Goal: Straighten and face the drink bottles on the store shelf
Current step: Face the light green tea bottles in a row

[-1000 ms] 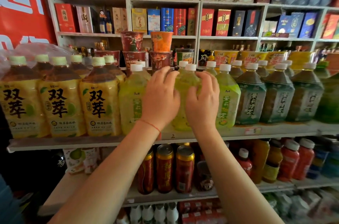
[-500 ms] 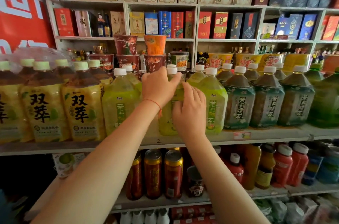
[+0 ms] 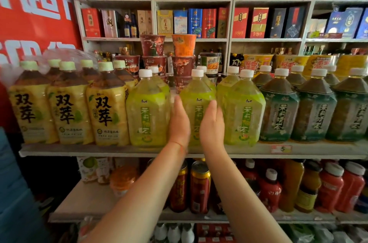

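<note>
While yellow-labelled tea bottles [image 3: 69,103] crowd the left of the shelf [image 3: 119,150] and dark green tea bottles [image 3: 314,107] fill the right, instant noodle cups [image 3: 153,48] are stacked behind. Hemmed between two light green neighbours, the middle green tea bottle [image 3: 197,101] stands upright, cap up, label facing out. Left hand [image 3: 179,121] and right hand [image 3: 212,123] flank its lower half, grip open, fingers straight, flat along its sides.

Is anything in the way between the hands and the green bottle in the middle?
No. The left hand and right hand lie flat against the sides of the middle green bottle, fingers straight. Nothing sits between them and it.
</note>
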A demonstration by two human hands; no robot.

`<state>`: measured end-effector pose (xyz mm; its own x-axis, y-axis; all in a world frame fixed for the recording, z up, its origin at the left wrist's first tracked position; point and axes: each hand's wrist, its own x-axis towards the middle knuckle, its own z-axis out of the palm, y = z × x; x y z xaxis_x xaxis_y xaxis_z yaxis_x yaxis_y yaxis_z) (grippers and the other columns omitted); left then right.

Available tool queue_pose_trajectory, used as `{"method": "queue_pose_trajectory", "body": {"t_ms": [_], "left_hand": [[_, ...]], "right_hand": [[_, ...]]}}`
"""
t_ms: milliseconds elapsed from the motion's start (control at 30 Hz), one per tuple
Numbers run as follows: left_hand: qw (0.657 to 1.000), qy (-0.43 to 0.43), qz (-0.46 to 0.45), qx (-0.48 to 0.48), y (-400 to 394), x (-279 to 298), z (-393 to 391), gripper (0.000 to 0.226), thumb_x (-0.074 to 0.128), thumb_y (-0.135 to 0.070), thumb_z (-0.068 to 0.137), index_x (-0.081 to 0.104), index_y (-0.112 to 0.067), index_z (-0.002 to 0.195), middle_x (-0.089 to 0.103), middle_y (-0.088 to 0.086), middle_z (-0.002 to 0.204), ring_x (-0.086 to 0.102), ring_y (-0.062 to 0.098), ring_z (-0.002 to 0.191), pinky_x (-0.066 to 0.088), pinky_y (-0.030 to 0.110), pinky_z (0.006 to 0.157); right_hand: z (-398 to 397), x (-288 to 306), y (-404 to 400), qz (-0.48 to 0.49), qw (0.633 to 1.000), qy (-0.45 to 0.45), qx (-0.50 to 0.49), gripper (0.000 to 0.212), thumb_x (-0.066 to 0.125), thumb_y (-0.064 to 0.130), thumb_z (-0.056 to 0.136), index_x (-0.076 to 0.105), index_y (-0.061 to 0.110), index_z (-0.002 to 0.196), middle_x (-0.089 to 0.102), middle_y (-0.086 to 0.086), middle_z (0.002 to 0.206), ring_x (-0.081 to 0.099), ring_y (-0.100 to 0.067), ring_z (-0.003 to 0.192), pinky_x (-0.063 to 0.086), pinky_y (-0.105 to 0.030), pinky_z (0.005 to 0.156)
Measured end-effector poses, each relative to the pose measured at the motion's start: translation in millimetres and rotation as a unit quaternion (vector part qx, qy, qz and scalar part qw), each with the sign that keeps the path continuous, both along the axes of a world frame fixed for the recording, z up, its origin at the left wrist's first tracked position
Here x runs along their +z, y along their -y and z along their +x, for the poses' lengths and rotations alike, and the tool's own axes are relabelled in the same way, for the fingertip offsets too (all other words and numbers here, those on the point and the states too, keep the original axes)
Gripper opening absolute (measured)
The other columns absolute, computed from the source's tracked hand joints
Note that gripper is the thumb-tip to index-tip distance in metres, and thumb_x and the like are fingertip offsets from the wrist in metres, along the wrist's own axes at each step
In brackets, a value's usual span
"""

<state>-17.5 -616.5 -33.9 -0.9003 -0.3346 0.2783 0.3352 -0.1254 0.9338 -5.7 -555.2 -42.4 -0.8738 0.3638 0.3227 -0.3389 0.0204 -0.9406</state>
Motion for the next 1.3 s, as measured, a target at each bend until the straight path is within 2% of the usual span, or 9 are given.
{"method": "queue_pose_trajectory", "body": {"t_ms": [100,200,367,500,667,767,967,1133,1300], "left_hand": [[0.996,0.065,0.065,-0.02,-0.6,1.5,1.2,0.051,0.024,-0.051,0.108,0.067,-0.031,0.089,0.068,-0.012,0.095,0.061,0.012,0.102,0.044,0.036,0.108],[0.992,0.099,0.073,-0.026,0.5,6.9,-2.5,0.05,0.023,-0.05,0.108,0.067,-0.027,0.099,0.066,-0.004,0.106,0.058,0.019,0.111,0.042,0.036,0.108],[0.991,0.099,0.086,-0.027,-0.2,10.2,-8.7,0.05,0.024,-0.048,0.108,0.066,-0.029,0.088,0.066,-0.006,0.092,0.06,0.016,0.093,0.047,0.037,0.103],[0.99,0.096,0.097,-0.029,-0.3,11.7,-8.5,0.051,0.024,-0.047,0.108,0.067,-0.027,0.089,0.067,-0.005,0.091,0.063,0.018,0.097,0.05,0.037,0.101],[0.992,0.098,0.067,-0.049,-0.6,11.9,-6.0,0.046,0.019,-0.049,0.109,0.058,-0.034,0.088,0.057,-0.012,0.086,0.05,0.002,0.077,0.038,0.029,0.087],[0.992,0.095,0.06,-0.048,-0.3,11.2,-5.7,0.048,0.02,-0.054,0.107,0.061,-0.037,0.09,0.061,-0.01,0.093,0.056,0.006,0.088,0.042,0.027,0.085],[0.997,0.078,0.025,-0.014,1.3,9.2,1.8,0.049,0.024,-0.069,0.098,0.065,-0.043,0.09,0.066,-0.015,0.103,0.06,0.012,0.107,0.043,0.042,0.108],[0.997,0.07,0.011,0.015,-0.5,9.4,16.0,0.047,0.024,-0.07,0.097,0.063,-0.043,0.094,0.063,-0.012,0.118,0.056,0.014,0.116,0.041,0.043,0.111],[0.994,0.11,-0.026,0.012,2.0,21.2,26.9,0.053,0.022,-0.059,0.105,0.061,-0.027,0.123,0.058,0.001,0.132,0.052,0.021,0.128,0.036,0.039,0.111]], "right_hand": [[-1.5,8.4,-10.4,-0.044,0.998,0.032,0.038,0.055,0.027,0.05,0.106,0.046,0.02,0.147,0.051,0.0,0.146,0.044,-0.017,0.135,0.031,-0.023,0.101],[-0.2,10.8,-11.9,-0.051,0.996,0.05,0.056,0.054,0.029,0.052,0.105,0.051,0.02,0.143,0.055,0.003,0.14,0.048,-0.013,0.127,0.032,-0.025,0.096],[-1.2,12.7,-14.5,-0.064,0.991,0.085,0.077,0.054,0.034,0.058,0.101,0.055,0.024,0.138,0.058,0.004,0.135,0.051,-0.017,0.127,0.038,-0.033,0.102],[-5.3,17.0,-16.6,-0.053,0.988,0.112,0.089,0.059,0.032,0.06,0.101,0.051,0.023,0.142,0.055,0.001,0.14,0.048,-0.02,0.131,0.035,-0.034,0.104],[-13.7,24.5,-17.8,-0.072,0.981,0.15,0.095,0.07,0.029,0.067,0.099,0.044,0.021,0.148,0.049,-0.004,0.148,0.043,-0.026,0.138,0.031,-0.041,0.113],[-13.4,24.7,-18.4,-0.092,0.977,0.163,0.106,0.07,0.032,0.069,0.097,0.047,0.022,0.146,0.052,-0.003,0.146,0.047,-0.026,0.134,0.033,-0.043,0.114],[-9.8,20.1,-16.5,-0.088,0.981,0.14,0.105,0.067,0.032,0.07,0.096,0.053,0.023,0.14,0.058,-0.001,0.138,0.052,-0.023,0.128,0.038,-0.043,0.112],[-1.5,15.4,-18.2,-0.091,0.979,0.141,0.119,0.069,0.032,0.073,0.093,0.055,0.027,0.138,0.061,0.001,0.133,0.054,-0.023,0.124,0.04,-0.047,0.111],[3.6,18.9,-20.9,-0.093,0.971,0.172,0.139,0.081,0.035,0.08,0.085,0.047,0.027,0.145,0.053,-0.002,0.144,0.049,-0.026,0.132,0.036,-0.051,0.113]]}}
